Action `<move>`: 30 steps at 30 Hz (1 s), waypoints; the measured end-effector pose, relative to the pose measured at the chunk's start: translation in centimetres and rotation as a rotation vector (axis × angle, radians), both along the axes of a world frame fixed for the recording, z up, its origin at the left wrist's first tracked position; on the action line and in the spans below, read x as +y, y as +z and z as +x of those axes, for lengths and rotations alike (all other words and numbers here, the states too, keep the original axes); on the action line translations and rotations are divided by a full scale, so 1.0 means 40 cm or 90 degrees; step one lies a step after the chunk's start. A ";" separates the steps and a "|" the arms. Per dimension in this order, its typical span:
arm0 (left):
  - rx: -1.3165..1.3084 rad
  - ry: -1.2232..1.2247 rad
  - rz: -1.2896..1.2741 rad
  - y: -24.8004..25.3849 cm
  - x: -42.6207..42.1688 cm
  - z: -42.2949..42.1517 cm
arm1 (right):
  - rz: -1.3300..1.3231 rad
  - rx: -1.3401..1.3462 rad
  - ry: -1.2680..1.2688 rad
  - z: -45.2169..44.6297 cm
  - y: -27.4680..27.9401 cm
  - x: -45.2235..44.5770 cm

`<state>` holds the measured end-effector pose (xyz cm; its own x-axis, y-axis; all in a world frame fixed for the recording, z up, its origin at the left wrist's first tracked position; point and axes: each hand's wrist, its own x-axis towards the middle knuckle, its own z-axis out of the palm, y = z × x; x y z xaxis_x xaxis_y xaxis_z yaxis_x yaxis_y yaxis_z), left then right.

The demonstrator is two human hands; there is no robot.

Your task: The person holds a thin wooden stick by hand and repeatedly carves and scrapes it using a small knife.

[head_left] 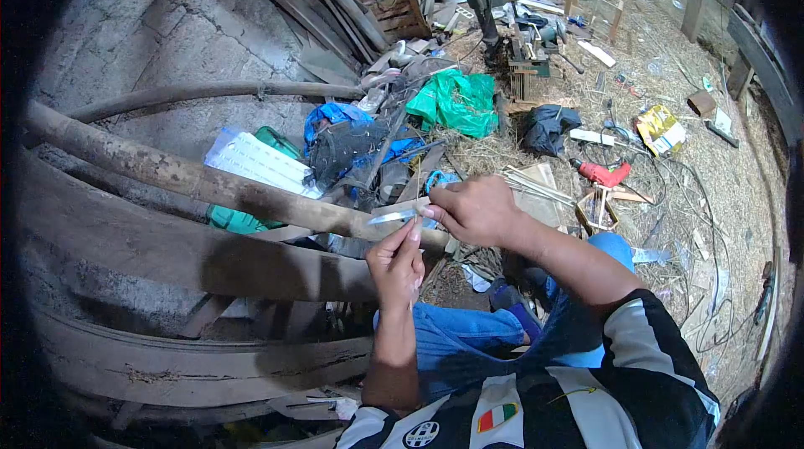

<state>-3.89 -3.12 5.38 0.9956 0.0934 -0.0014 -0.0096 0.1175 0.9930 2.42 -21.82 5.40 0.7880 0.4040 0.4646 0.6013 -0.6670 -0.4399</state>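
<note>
My left hand [397,263] is raised in front of my body with its fingertips pinched together. Just above and to its right, my right hand [476,208] is closed, thumb and fingers pressed together. A thin, shiny strip like a blade [390,218] points left from between the two hands, its right end hidden by my right fingers. The fingertips of both hands nearly meet at a small pale piece, too small to name. What my left fingertips pinch cannot be made out clearly.
Wooden poles [201,181] and planks cross the left side. Beyond my hands lie a green plastic bag [456,103], a black bag [548,129] and printed paper [258,162]. To the right are a red power tool [601,173], a yellow packet [661,129] and cables on straw-covered ground.
</note>
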 end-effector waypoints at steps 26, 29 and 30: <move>0.024 -0.017 -0.010 -0.047 0.013 0.009 | -0.014 0.149 -0.081 0.071 -0.016 -0.020; 0.025 0.005 -0.008 -0.056 0.010 0.005 | 0.088 0.175 -0.140 0.118 -0.040 -0.048; 0.016 0.016 -0.004 -0.059 0.010 0.007 | 0.144 0.170 -0.155 0.127 -0.046 -0.055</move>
